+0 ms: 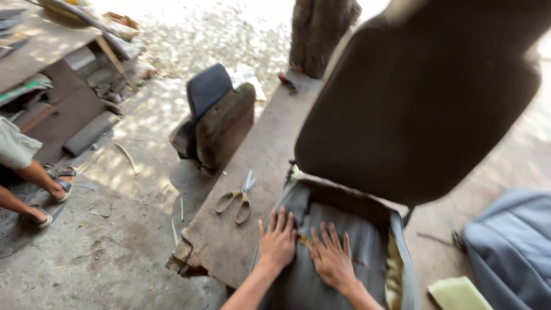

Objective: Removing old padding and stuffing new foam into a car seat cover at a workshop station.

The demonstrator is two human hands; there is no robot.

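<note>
Outdoor workbench (241, 241), left hand (278, 242), right hand (333, 261) flat on seat cushion (333, 229), fingers spread

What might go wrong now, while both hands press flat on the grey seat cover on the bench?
The large metal scissors lie loose beside the left hand; a sideways sweep may meet the blades. The grey fabric seat cover seems torn between left hand and right hand, so hard pressing may widen it. The seat sits near the worn wooden bench corner and may slip.
</note>
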